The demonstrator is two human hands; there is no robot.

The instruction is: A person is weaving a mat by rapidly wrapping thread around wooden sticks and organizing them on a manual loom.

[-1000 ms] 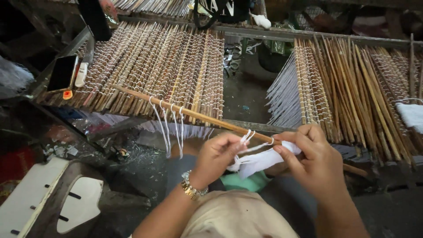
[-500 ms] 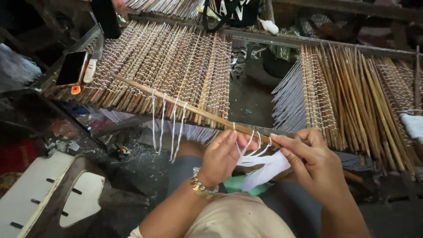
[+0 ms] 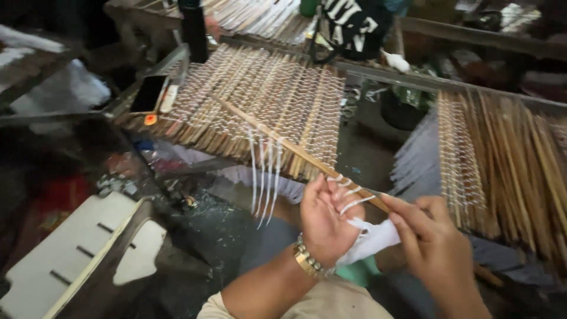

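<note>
While both hands are gripping white strips (image 3: 369,239) against a stick (image 3: 283,142), left hand (image 3: 325,221) and right hand (image 3: 428,233) are risking a slipped knot if tension slackens.

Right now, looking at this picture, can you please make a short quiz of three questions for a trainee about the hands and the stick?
1. True or false: the left hand wears a gold-coloured bracelet.
2. What hangs down from the long wooden stick? A) white strips B) red beads C) metal hooks
3. Fill in: the dark phone lies on the ______ of tied sticks at the left.

Key:
1. True.
2. A: white strips hang from it; the right hand pinches the stick near a white bundle.
3. Mat.
</note>
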